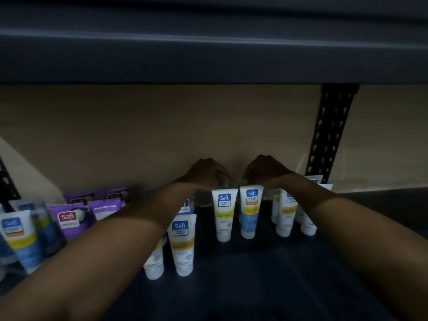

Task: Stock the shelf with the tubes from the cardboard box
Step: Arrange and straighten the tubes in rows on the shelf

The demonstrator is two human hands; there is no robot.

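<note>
Both my arms reach deep into a dark shelf (266, 286). My left hand (206, 173) and my right hand (266, 170) are curled at the back, each pinching the top of a greenish tube: one tip (225, 183) under the left hand, the other tip (242, 183) under the right. Those two tubes are mostly hidden behind two white tubes standing cap-down in front, one with a yellow band (224, 215) and one with a blue band (250, 212). More white tubes stand at the front (183, 246) and at the right (286, 212). The cardboard box is out of view.
Purple packs (69, 222) and blue-and-white tubes (20, 237) fill the left of the shelf. The upper shelf's dark edge (208, 59) hangs overhead. A black perforated upright (328, 135) stands at the right against a beige wall.
</note>
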